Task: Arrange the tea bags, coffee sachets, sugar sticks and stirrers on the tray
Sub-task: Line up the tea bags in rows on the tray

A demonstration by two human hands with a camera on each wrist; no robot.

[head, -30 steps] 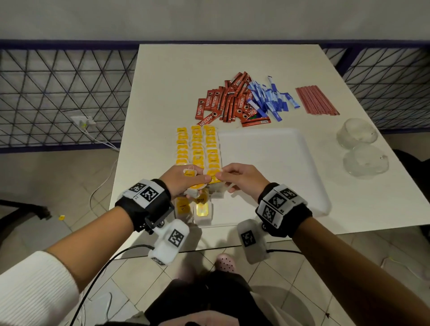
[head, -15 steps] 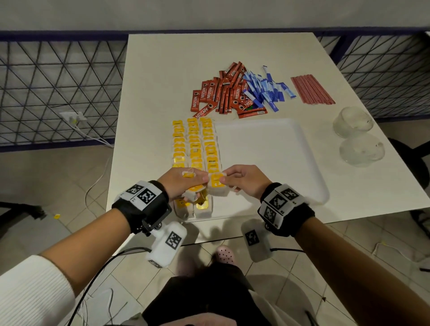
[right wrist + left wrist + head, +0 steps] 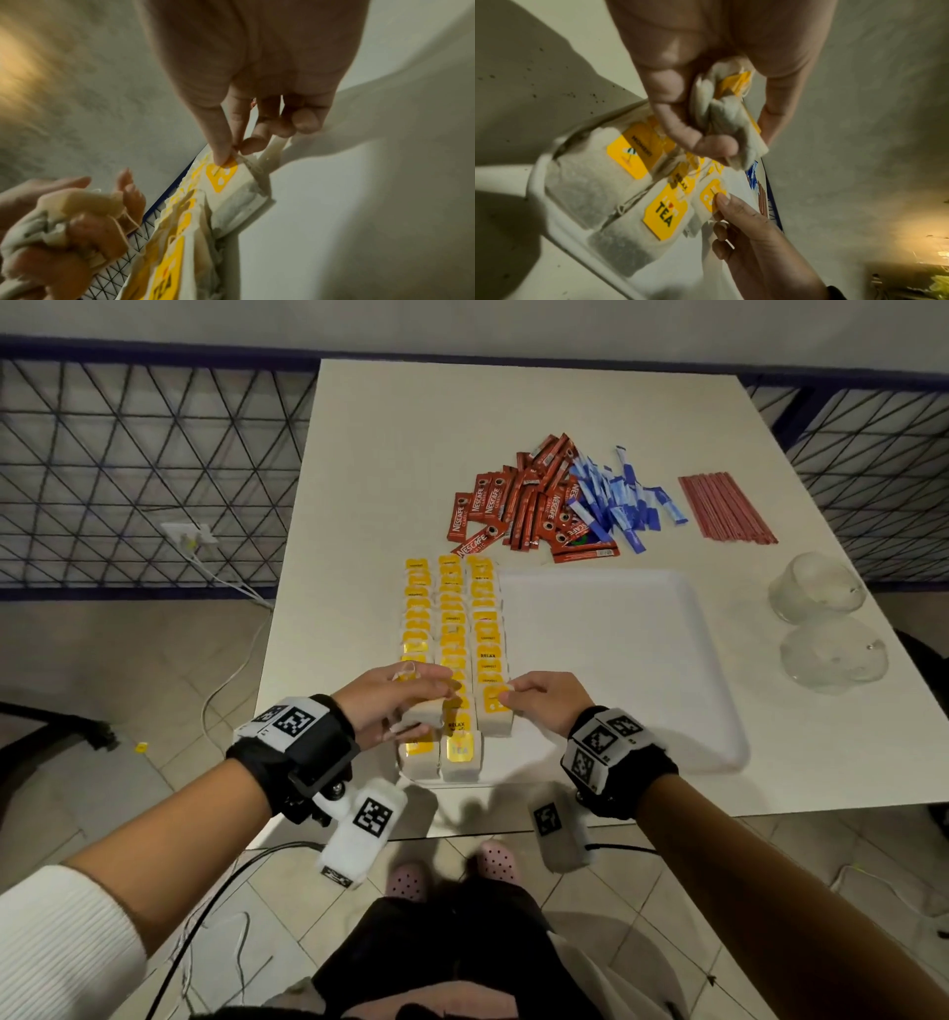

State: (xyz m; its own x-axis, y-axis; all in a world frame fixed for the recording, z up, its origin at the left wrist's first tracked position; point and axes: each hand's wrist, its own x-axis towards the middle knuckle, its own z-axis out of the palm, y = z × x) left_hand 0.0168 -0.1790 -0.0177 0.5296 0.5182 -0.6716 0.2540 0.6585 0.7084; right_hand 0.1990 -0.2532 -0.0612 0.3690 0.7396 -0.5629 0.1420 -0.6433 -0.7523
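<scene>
White counter (image 3: 390, 469) stands against a dark mesh fence (image 3: 144, 469), with tiled floor below. At its 9 o'clock side, three rows of yellow-tagged tea bags (image 3: 451, 618) run along the left edge of the white tray (image 3: 616, 649). At 7 o'clock the left hand (image 3: 390, 706) has its fingers (image 3: 680, 121) clenched round a crumpled bunch of spare bags (image 3: 729, 130), held just above the rows. Just to its right, at 6 o'clock, the right hand (image 3: 549, 703) pinches the yellow tag of the nearest bag in the third row (image 3: 494, 711) between thumb and forefinger (image 3: 223, 146), the other fingers curled. Off the tray, at 12 o'clock, lies a heap of red coffee sachets (image 3: 524, 505), touching blue sugar sticks (image 3: 621, 505) at 1 o'clock, then a neat bundle of red stirrers (image 3: 724, 508). At 3 o'clock two clear cups (image 3: 821, 618) sit side by side.
</scene>
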